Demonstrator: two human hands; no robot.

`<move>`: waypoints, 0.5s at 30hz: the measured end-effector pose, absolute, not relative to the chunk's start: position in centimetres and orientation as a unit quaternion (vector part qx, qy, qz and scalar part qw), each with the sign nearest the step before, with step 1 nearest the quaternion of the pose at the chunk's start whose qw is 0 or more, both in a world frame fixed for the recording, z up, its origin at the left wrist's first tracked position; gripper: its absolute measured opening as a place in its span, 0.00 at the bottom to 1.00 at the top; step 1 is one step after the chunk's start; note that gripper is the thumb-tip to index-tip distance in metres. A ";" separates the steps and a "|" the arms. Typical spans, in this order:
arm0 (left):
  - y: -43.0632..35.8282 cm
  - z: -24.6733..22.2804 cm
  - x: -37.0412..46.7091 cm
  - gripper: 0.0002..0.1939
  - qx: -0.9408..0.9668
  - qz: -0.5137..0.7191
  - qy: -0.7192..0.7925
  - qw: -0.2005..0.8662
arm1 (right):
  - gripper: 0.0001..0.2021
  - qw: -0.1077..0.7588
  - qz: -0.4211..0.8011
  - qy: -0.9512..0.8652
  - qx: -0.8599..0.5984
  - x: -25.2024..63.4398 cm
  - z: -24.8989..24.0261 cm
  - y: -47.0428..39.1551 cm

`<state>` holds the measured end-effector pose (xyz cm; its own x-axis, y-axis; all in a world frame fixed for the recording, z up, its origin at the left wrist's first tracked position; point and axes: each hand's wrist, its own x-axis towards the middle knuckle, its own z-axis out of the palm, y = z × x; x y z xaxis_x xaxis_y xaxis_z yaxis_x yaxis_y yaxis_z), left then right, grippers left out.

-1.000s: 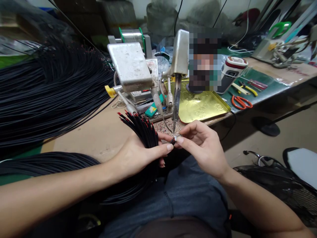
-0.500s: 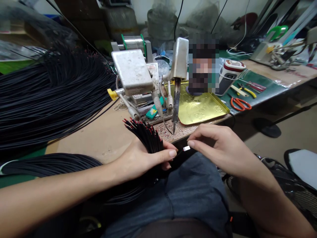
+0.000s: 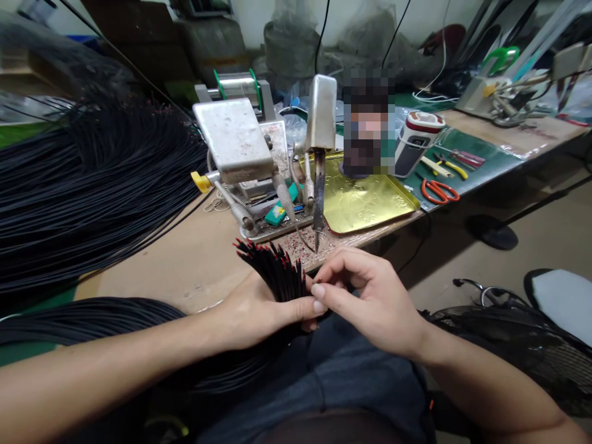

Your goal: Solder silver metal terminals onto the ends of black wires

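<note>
My left hand point(image 3: 263, 311) is wrapped round a bundle of black cables point(image 3: 277, 271) whose red-tipped ends fan out upward above the thumb. The fingertips of my right hand point(image 3: 365, 296) are pinched together and meet the left thumb and fingertips at the bundle's right side. What lies between the right fingertips is too small and hidden to name. Just above the hands, a soldering iron point(image 3: 319, 191) points down from a metal holder point(image 3: 240, 139), its tip over the bench edge.
Many black cables point(image 3: 92, 185) are piled at the left. Behind the iron lies a gold tray point(image 3: 370, 200). Orange-handled scissors point(image 3: 440, 192), pliers point(image 3: 456, 168) and a white-and-grey device point(image 3: 416, 145) are to the right. A solder spool point(image 3: 238, 86) stands behind the holder.
My right hand has moved left to meet my left fingertips. The small white piece seen between the hands before is now hidden. The whole view has shifted slightly.
</note>
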<state>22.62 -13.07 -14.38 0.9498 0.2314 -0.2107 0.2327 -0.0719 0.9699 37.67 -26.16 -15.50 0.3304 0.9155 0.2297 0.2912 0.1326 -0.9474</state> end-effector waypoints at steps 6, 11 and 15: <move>-12.9 -14.8 22.0 0.17 0.719 -0.023 0.166 0.674 | 0.05 0.568 0.222 -0.563 -0.558 38.4 -13.7 -27.9; -13.3 -13.6 22.0 0.16 0.668 -0.071 0.169 0.721 | 0.18 0.553 0.448 -0.595 -0.374 39.3 -10.5 -30.5; -13.1 -13.3 21.9 0.19 0.663 -0.096 0.178 0.720 | 0.26 0.429 0.587 -0.618 -0.298 40.2 -8.2 -30.6</move>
<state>21.94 -13.14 -13.34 0.9179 0.0982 -0.3844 0.3749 0.1017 0.9215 40.19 -30.60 -8.24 -0.4541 0.8726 0.1800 -0.1342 0.1327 -0.9820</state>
